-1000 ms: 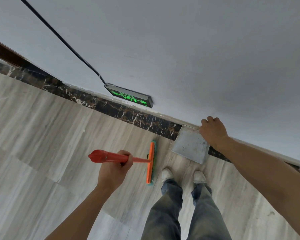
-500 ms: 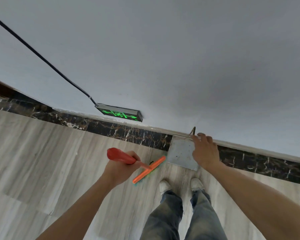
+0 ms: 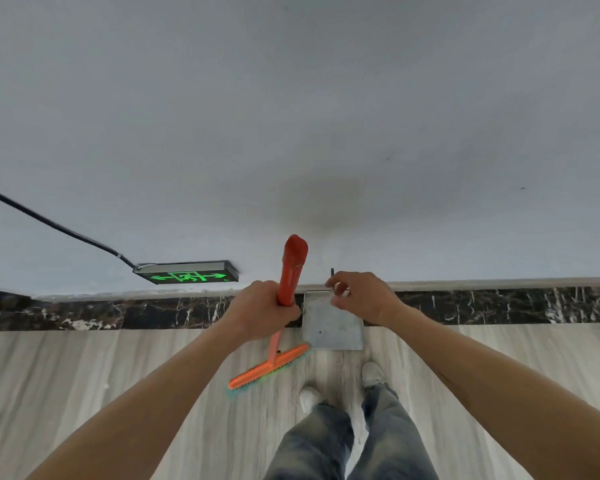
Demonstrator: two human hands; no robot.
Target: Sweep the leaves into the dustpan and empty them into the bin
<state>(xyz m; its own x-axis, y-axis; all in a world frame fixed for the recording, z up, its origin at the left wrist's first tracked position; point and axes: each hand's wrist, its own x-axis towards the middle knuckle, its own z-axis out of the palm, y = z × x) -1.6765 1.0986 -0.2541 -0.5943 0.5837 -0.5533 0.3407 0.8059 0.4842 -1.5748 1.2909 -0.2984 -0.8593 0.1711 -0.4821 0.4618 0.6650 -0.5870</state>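
My left hand (image 3: 260,310) grips the handle of an orange broom (image 3: 293,268), held nearly upright. Its orange brush head with teal bristles (image 3: 267,367) hangs just above the floor, left of my feet. A flat grey metal dustpan (image 3: 329,329) stands on its edge on the floor, against the dark skirting. My right hand (image 3: 364,299) is at its top edge, fingers pinched around the thin dark handle (image 3: 332,271) that sticks up there. No leaves and no bin are in view.
A white wall fills the upper view, with a dark marble skirting (image 3: 499,306) along its base. A lit green exit sign (image 3: 187,273) sits low on the wall at left, fed by a black cable (image 3: 49,225). The floor is pale streaked tile. My shoes (image 3: 309,398) stand close to the wall.
The view has turned square to the wall. My left hand swung the broom from pointing left to nearly upright, its head now by the dustpan. My right hand shifted to the dustpan's thin handle.
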